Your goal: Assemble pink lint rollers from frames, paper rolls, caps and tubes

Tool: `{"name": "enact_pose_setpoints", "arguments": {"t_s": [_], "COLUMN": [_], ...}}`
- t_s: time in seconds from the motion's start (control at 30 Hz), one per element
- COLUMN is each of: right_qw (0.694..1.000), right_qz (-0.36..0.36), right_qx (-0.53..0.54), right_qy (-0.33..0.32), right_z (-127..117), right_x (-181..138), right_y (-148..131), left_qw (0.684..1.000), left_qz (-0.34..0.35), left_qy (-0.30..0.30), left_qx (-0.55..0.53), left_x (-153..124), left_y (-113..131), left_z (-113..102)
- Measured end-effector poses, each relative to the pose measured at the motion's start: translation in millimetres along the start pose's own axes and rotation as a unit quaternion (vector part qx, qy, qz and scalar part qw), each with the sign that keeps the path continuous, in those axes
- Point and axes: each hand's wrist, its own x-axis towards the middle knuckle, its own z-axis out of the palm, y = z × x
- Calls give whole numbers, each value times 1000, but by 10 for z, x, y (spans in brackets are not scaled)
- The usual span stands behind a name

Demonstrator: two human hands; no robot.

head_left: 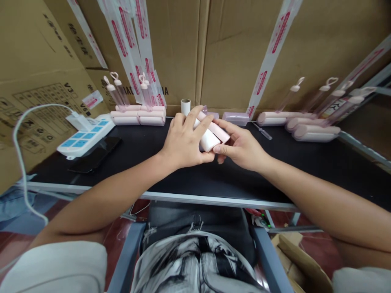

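Both hands meet over the middle of the black table. Between them is a pink-and-white rounded case (210, 139), tilted, with a dark gap showing between its pink part and its white part. My left hand (185, 138) lies over its left side, fingers curled round it. From the right, my right hand (244, 144) pinches the lower end with thumb and fingers. Part of the case is hidden under the left fingers. Just behind the hands stands a white tube (185, 106), open at the top. A translucent purple piece (236, 118) lies behind the right hand.
Pink cases with clear, loop-topped tubes stand at the back left (139, 115) and right (316, 132). A small screwdriver (263, 131) lies right of the hands. A power strip (87, 136) and dark phone (96, 156) are at left. Cardboard (232, 53) walls the back.
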Motion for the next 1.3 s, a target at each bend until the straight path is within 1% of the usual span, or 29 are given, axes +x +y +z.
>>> {"name": "enact_pose_setpoints", "arguments": {"t_s": [0.13, 0.27, 0.37, 0.5, 0.6, 0.73, 0.8, 0.9, 1.0, 1.1, 1.2, 1.3], "right_qw": [998, 996, 995, 992, 989, 990, 993, 998, 998, 997, 996, 995], "right_qz": [53, 77, 93, 122, 144, 137, 110, 50, 17, 6, 4, 10], "right_qx": [26, 38, 31, 29, 27, 14, 17, 32, 49, 66, 85, 95], "right_qy": [-11, -4, 3, 15, 11, -34, -34, -11, -19, -27, -32, -41], "right_z": [38, 73, 91, 118, 128, 106, 91, 86, 102, 127, 159, 181], "right_x": [-8, -15, -18, -23, -21, -6, 3, 5, -9, -24, -29, -23], "right_y": [13, 16, -11, -47, -51, -27, -15, -14, -24, -15, 20, 47], "left_qw": [1000, 996, 990, 987, 988, 991, 995, 999, 1000, 1000, 998, 995], "left_qz": [-16, -41, -45, -42, -41, -36, -32, -20, -12, -3, 25, 56], "left_qy": [-23, -85, -129, -149, -145, -125, -93, -37, -6, 7, 12, -9], "left_qx": [1, -9, -26, -32, -35, -23, -7, 1, -8, -25, -54, -84], "left_x": [22, 57, 79, 87, 76, 51, 41, 33, 34, 44, 63, 82], "left_y": [3, 23, 38, 38, 32, 24, 20, 14, -5, -55, -126, -166], "left_z": [2, -71, -137, -162, -145, -113, -97, -85, -78, -42, 22, 55]}}
